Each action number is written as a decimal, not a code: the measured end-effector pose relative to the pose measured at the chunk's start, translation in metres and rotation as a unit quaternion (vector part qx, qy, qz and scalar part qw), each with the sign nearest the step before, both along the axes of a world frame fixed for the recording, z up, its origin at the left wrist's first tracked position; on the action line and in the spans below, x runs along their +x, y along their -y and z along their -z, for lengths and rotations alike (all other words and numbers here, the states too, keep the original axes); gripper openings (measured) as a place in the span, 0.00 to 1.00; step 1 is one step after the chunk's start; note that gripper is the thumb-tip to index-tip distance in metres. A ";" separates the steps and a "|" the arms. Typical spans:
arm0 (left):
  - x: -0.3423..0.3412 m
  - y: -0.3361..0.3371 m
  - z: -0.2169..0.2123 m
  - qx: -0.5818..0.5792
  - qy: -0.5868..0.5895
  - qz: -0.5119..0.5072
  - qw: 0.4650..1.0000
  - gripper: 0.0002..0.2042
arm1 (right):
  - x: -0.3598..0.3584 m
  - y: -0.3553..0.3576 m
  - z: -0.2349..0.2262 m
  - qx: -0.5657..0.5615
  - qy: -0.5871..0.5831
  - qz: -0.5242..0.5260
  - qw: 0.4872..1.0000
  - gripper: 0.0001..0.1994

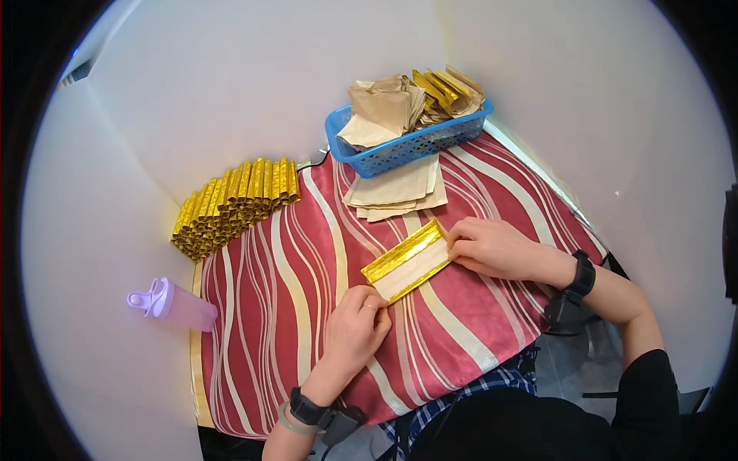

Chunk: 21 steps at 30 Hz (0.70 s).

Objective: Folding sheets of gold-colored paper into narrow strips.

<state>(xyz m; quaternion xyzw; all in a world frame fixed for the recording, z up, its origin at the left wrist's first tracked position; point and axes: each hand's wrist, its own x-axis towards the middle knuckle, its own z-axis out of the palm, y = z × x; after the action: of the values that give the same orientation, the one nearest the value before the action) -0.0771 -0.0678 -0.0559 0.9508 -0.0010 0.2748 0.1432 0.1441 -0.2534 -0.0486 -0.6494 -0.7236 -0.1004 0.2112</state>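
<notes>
A sheet of gold foil paper (409, 263) lies on the striped cloth with its long edges folded in, a pale strip showing along the middle. My left hand (356, 326) pinches its near left corner with fingers closed. At the opposite short end, my right hand (490, 247) has thumb and fingers closed on the paper's edge. Just beyond the foil paper sits a small stack of beige paper sheets (400, 188).
Many rolled gold tubes (238, 201) are piled at the back left. A blue plastic basket (411, 147) at the back holds beige sheets and folded gold pieces. At the left edge stands a lilac bottle (175, 304). Pale walls (254, 84) enclose the table.
</notes>
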 end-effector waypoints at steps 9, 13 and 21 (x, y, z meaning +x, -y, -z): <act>-0.001 -0.001 0.001 -0.040 0.011 0.030 0.999 0.09 | 0.000 0.003 0.001 -0.049 -0.070 0.012 0.996 0.10; 0.000 -0.008 0.009 -0.072 -0.022 0.046 0.996 0.08 | 0.006 0.000 0.003 -0.050 -0.071 -0.019 0.996 0.10; 0.004 -0.007 -0.004 0.001 -0.043 0.047 0.998 0.08 | 0.010 -0.002 0.001 -0.087 -0.135 -0.018 0.987 0.10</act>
<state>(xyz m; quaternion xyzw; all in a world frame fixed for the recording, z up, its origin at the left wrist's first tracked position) -0.0731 -0.0607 -0.0518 0.9608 -0.0397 0.2264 0.1552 0.1545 -0.2517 -0.0497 -0.6594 -0.7063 0.0552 0.2515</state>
